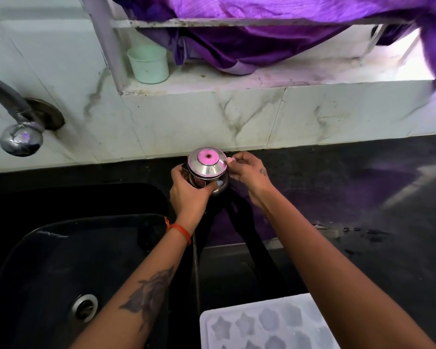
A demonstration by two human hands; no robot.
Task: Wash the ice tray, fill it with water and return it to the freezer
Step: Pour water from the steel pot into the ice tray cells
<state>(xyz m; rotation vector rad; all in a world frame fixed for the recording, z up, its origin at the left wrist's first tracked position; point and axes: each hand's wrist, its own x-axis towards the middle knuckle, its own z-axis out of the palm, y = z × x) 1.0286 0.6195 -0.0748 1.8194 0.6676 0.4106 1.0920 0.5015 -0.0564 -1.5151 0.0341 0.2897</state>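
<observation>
Head view: the ice tray (264,326) lies flat on the dark bench (363,197), at the near edge just right of the sink (61,260), its star and flower moulds facing up. It looks parked there so both hands are free. Beyond the tray, at the back of the bench against the marble wall, stands a small steel container (208,172) with a pink-centred lid. The left hand (186,190) wraps its fingers round the container's body, probably to steady it. The right hand (247,170) has its fingers pinched together at the lid's rim, as if to lift or turn it. The tap (15,117) hangs over the sink's far left, well apart from the tray.
</observation>
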